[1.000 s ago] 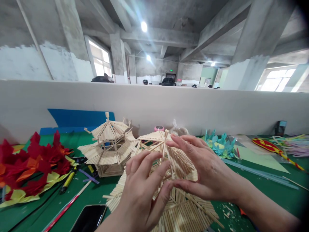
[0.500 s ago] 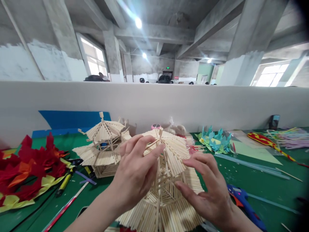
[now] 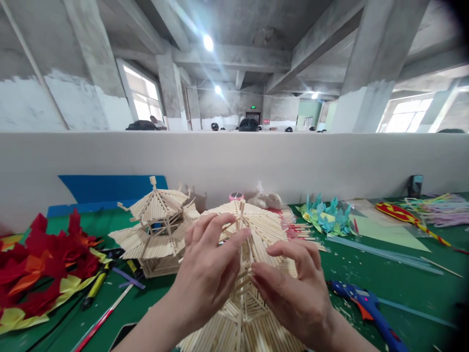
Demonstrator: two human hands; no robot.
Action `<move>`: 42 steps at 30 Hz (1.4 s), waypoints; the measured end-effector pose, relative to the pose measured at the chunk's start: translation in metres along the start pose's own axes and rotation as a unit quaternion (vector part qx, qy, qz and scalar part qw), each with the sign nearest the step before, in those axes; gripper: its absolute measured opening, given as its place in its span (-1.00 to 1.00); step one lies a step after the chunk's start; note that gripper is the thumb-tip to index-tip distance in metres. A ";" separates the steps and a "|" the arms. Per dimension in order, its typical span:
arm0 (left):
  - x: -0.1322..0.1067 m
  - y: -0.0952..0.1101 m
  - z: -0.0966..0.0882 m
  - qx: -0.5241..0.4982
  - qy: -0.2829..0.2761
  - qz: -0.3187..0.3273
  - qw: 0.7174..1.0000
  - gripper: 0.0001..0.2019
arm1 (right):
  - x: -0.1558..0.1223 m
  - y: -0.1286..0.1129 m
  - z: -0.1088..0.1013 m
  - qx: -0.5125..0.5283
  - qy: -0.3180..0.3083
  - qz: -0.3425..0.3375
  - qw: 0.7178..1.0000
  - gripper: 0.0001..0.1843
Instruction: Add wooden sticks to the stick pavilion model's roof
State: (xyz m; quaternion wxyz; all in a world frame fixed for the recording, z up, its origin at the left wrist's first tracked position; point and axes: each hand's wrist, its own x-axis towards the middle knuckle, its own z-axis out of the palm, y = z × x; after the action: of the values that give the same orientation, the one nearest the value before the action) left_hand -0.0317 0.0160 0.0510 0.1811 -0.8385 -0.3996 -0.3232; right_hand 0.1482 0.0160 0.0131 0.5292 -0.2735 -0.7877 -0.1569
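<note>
A pavilion model of pale wooden sticks (image 3: 223,337) stands in front of me, its ribbed upper roof rising to a short stick peak. My left hand (image 3: 212,266) is curled against the left side of that roof, index finger and thumb around it near the peak. On the other side, my right hand (image 3: 298,283) has its index finger on a roof panel and its thumb at the panel's lower edge. Both hands cover much of the model's middle. A second, tiered stick pavilion (image 3: 157,208) stands behind to the left.
Red and yellow paper petals (image 3: 47,269) lie at the left, near a yellow-and-black pen (image 3: 95,288). A blue glue gun (image 3: 366,298) lies right of my right hand. Farther back are blue paper flowers (image 3: 326,215), red-tipped sticks (image 3: 302,230) and a low white partition (image 3: 330,161).
My right hand has moved left, onto the roof panel, and its thumb and index finger have come closer together. My left hand stays near the peak. The view has tilted slightly upward.
</note>
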 end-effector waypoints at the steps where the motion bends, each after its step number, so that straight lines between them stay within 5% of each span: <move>1: 0.000 0.000 0.000 -0.002 0.001 0.000 1.000 -0.65 | 0.000 -0.001 0.000 0.001 0.007 -0.003 1.000 -0.75; 42: -0.005 -0.001 0.000 0.012 -0.016 0.003 1.000 -0.63 | -0.007 0.003 0.003 0.034 0.013 0.064 0.997 -0.63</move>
State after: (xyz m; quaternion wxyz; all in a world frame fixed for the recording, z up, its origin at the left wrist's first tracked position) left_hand -0.0342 0.0143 0.0476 0.1854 -0.8426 -0.4040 -0.3042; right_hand 0.1496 0.0182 0.0056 0.5573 -0.3030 -0.7667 -0.0992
